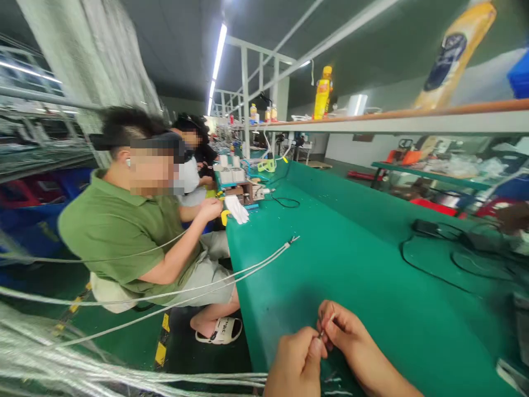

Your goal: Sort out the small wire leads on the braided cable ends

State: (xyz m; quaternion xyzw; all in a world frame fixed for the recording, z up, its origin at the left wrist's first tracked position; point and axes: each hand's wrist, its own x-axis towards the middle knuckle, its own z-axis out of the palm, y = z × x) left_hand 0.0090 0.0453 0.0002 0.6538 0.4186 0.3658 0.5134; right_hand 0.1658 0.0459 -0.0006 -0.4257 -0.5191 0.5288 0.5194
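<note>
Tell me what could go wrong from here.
The small piece pinched between the left hand and the right hand could slip and drop, being so tiny.

The white cables run off the edge of the green table, so a tug or their own weight might drag their ends off.

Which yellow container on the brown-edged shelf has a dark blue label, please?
The large yellow container at far right; the smaller yellow-capped bottle further left shows none.
</note>
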